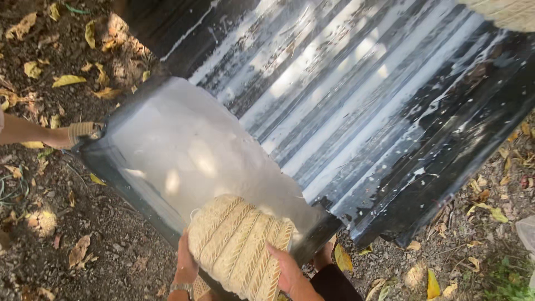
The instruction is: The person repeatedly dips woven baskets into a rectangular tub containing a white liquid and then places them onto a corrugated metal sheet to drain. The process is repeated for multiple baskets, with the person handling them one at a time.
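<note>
While both hands clasped the woven fibre pad (237,245), left hand (186,261) at 9 o'clock and right hand (287,273) at 3, it rested on the white-coated sheet (178,150), long axis toward 11 o'clock.

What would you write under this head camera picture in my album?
Two hands, left and right, hold a woven basket over a black tub of white liquid, beside a splashed corrugated sheet.
</note>
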